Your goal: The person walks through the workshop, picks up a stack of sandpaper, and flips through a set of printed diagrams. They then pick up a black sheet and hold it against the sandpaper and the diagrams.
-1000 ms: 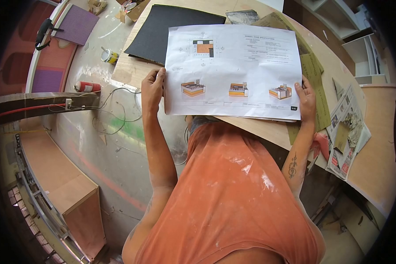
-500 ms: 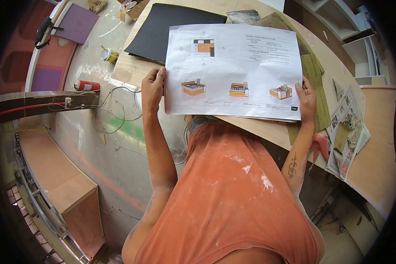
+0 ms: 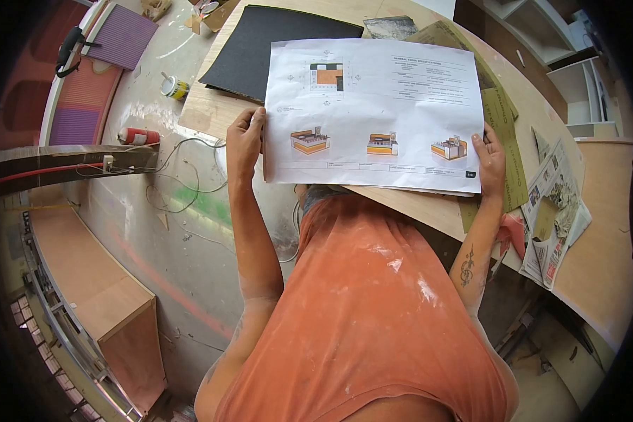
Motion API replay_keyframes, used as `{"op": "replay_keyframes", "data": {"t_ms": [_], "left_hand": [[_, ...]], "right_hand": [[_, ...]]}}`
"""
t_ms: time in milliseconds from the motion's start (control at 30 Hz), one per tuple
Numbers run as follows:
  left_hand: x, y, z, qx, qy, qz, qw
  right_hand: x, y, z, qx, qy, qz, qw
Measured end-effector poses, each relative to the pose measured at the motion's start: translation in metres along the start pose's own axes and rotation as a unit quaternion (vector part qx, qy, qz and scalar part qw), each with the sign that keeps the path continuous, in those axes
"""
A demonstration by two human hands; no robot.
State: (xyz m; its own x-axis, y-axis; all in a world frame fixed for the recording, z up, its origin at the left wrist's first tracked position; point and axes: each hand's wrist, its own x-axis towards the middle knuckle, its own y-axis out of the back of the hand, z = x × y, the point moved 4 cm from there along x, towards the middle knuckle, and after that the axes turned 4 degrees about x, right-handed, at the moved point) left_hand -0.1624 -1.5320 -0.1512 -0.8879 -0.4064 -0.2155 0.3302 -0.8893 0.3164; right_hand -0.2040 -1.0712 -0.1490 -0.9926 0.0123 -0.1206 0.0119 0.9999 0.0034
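Between my hands is a printed plan sheet (image 3: pixel 380 141), with more paper edges showing beneath it. It bears a coloured floor plan, lines of text and three small drawings of an orange-and-white counter. My left hand (image 3: pixel 245 141) grips the sheet's left edge, thumb on top and fingers mostly hidden behind. On the right edge, my right hand (image 3: pixel 491 160) pinches the paper in the same way. Behind the sheet, black sheets (image 3: pixel 274 35) lie on the wooden tabletop (image 3: pixel 207 112). Olive-brown sandpaper sheets (image 3: pixel 508 141) lie beside and beneath my right hand.
Newspaper (image 3: pixel 545 246) and a pinkish-red cloth (image 3: pixel 511 235) lie right of my right forearm. On the floor to the left are a paint can (image 3: pixel 174 88), a red fire extinguisher (image 3: pixel 138 136) and loose cables (image 3: pixel 183 144). A wooden box (image 3: pixel 91 274) stands lower left.
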Motion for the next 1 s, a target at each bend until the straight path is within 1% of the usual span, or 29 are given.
{"op": "replay_keyframes", "data": {"t_ms": [200, 567, 1000], "left_hand": [[-0.0004, -0.0001, 0.0016, 0.005, -0.009, 0.000, 1.000], [-0.0010, -0.0002, 0.0021, 0.005, 0.000, 0.003, 1.000], [-0.0001, -0.0002, -0.0005, 0.012, 0.004, 0.006, 1.000]], "right_hand": [[0.0012, 0.0030, 0.0026, -0.005, -0.002, 0.002, 1.000], [0.0012, 0.0030, 0.0041, 0.009, -0.010, -0.001, 1.000], [0.0018, 0.0031, 0.0046, 0.009, 0.002, 0.006, 1.000]]}}
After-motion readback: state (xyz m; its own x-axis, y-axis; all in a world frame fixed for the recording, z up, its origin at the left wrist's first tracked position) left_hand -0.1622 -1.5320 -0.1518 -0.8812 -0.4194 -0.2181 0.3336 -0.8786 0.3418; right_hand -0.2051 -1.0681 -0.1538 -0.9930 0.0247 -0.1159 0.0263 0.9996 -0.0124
